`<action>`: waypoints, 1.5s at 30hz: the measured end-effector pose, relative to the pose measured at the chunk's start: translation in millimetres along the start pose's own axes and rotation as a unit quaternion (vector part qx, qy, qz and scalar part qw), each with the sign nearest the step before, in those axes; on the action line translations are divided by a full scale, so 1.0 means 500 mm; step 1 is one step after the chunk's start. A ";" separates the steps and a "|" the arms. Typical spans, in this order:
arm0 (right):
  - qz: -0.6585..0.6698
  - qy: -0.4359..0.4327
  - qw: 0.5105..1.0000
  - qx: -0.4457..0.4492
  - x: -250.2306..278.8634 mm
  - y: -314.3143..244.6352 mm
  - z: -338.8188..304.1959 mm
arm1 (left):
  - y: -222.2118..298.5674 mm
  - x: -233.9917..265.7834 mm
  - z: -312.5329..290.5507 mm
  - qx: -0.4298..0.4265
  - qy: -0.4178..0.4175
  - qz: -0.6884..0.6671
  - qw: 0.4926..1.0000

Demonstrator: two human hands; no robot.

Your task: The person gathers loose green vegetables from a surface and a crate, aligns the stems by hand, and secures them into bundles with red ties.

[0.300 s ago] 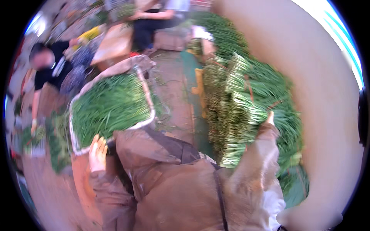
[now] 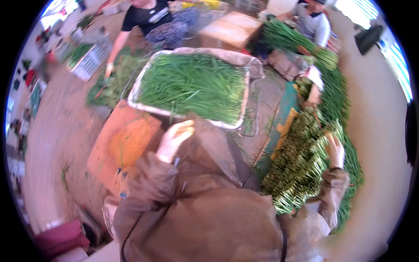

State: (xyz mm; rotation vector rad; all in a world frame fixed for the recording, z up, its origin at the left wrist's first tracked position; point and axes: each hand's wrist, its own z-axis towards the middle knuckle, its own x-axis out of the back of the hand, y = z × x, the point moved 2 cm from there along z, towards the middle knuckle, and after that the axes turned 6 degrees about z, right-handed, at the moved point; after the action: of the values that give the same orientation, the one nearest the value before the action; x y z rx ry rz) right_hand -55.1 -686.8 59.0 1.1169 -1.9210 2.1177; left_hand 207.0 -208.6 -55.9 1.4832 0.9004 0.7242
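Observation:
My left hand (image 2: 176,139) is over my lap, just short of the near rim of a crate (image 2: 135,105) lined with pale cloth. Its fingers are loosely stretched, with nothing seen in them. Long green chives (image 2: 192,87) fill that crate. On my right, my right hand (image 2: 335,150) lies on a long stack of tied chive bundles (image 2: 301,153), fingers extended over the pale cut ends. The stack's leaves point toward the wall, and thin reddish ties show on some bundles.
An orange-topped box (image 2: 126,139) stands left of my knees. Beyond the crate are a wooden box (image 2: 230,28) and two people; the right one (image 2: 312,24) is by a large chive bundle (image 2: 297,41). The left person's hand (image 2: 109,70) reaches to loose greens. A wall (image 2: 371,131) closes the right side.
The view has swung left, so the crate and stack appear farther right. My left hand has moved in from the crate's left corner toward my lap. My right hand has shifted along the stack.

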 end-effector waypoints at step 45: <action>0.710 -0.668 -0.182 -0.130 -0.742 -0.313 -0.447 | 0.072 -0.093 0.014 -0.106 -0.049 -0.125 0.985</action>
State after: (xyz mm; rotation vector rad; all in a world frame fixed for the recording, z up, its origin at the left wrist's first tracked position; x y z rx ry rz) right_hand 193.9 -304.3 -2.2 0.1139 0.5413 0.8880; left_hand 193.9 -252.5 -17.9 1.1813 0.8867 0.5387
